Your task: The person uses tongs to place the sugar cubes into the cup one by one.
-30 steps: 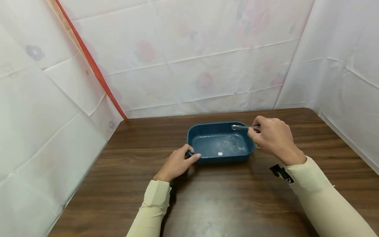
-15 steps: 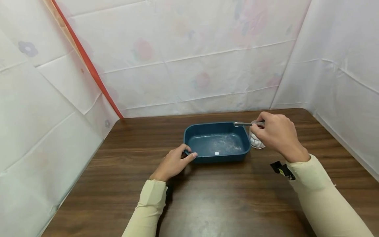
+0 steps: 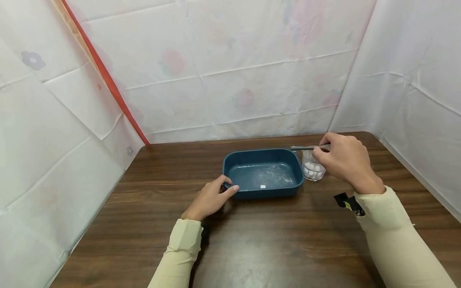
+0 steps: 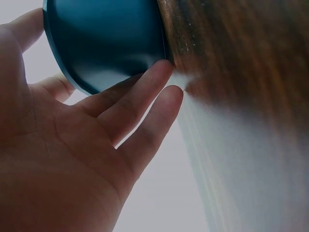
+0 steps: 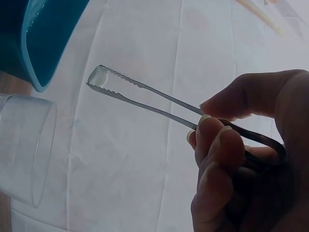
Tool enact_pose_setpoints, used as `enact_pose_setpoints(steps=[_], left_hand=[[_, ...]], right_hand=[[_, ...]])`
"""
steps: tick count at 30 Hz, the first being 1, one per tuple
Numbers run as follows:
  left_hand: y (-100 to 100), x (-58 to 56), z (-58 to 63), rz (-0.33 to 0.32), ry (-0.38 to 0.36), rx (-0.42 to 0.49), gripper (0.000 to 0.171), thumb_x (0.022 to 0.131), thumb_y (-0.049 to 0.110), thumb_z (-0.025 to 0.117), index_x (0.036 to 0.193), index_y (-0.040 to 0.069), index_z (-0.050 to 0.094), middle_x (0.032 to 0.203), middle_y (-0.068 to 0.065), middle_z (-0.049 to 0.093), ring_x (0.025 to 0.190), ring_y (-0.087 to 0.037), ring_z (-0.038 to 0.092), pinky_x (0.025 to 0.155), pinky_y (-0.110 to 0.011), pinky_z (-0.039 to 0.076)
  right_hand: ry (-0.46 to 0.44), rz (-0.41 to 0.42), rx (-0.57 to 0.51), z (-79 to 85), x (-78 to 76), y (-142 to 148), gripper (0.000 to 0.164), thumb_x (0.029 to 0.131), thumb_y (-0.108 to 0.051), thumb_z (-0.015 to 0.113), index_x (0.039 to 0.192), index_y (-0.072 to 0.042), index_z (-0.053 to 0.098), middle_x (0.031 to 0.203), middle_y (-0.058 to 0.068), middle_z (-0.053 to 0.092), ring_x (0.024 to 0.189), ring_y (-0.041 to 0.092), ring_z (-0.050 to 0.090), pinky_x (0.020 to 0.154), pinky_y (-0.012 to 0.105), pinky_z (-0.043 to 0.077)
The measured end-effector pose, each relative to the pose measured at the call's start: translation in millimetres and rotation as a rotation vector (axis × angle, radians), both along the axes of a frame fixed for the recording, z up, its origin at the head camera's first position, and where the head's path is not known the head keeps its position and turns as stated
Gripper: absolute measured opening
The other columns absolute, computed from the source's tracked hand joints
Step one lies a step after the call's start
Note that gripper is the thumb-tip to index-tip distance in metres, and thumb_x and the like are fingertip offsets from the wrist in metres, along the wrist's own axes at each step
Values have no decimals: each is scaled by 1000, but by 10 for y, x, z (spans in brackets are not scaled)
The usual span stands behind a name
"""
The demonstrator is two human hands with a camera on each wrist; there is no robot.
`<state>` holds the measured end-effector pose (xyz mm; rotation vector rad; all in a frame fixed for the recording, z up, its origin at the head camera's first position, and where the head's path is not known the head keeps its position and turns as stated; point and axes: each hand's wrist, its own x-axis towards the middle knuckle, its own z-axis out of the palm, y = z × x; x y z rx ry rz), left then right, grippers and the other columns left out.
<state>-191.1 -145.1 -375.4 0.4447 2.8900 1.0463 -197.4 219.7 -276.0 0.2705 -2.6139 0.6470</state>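
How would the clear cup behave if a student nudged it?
The clear cup would probably keep its shape, as its wall looks rigid. The white cubes low inside might steady it slightly against tipping. Its smooth-looking upper wall could be slippery.

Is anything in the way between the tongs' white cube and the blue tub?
Nothing visible. The right wrist view shows a bare gap between the cube and the tub; the glass stands beside the tub, below the tongs.

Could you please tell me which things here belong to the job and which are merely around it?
Job, seemingly:
tongs
gripped white piece
blue tray
white piece inside it
clear glass
its white pieces

Merely around:
table
patterned sheeting
red strip
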Motion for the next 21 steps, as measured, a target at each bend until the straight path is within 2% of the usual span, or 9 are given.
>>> enact_pose_setpoints(steps=[9,21], left_hand=[[-7,-4,-8,-3,4,5,38,99,56,55,119,24,59,82,2,59,68,-16,52,64,-35,45],[-8,4,-8,7,1,-14,40,99,59,53,121,26,59,88,4,61,73,-16,55,68,-36,47]], right_hand=[[-22,-10,7,6,1,37,21,88,-20,57,90,-4,70,69,7,64,54,24,47,46,36,34],[-34,-45,16,30,-18,95,21,88,-22,60,90,-5,71,80,14,70,57,26,51,46,37,37]])
